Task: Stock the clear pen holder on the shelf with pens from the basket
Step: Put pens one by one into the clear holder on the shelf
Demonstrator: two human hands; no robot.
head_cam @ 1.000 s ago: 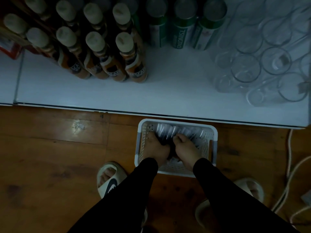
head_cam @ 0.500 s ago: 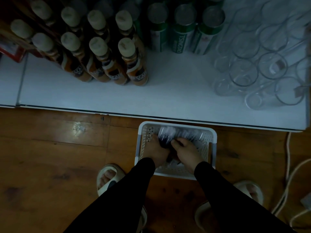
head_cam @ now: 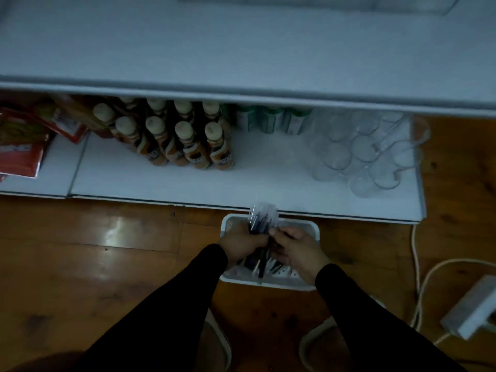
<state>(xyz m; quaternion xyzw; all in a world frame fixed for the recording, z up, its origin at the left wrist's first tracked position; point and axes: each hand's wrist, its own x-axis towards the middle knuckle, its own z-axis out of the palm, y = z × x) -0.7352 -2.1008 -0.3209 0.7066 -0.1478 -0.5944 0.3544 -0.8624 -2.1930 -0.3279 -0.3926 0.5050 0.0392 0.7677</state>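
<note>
A white perforated basket (head_cam: 311,228) sits on the wooden floor against the low shelf's front edge. My left hand (head_cam: 243,241) and my right hand (head_cam: 298,251) are both closed around a bundle of dark pens with clear caps (head_cam: 261,218), whose tips stick up above the basket's far rim. More pens (head_cam: 264,265) lie inside the basket below my hands. A clear container (head_cam: 322,1) shows dimly at the back of the upper shelf; I cannot tell if it is the pen holder.
The low white shelf (head_cam: 188,183) holds capped drink bottles (head_cam: 185,140), green cans (head_cam: 271,120), clear glasses (head_cam: 365,157) and red packets (head_cam: 21,146). An upper shelf board (head_cam: 241,55) overhangs them. A power strip (head_cam: 472,310) and cords lie on the floor at right.
Both hands have lifted the pen bundle up out of the basket. The camera has tilted up and back, so an upper shelf board now fills the top of the view.
</note>
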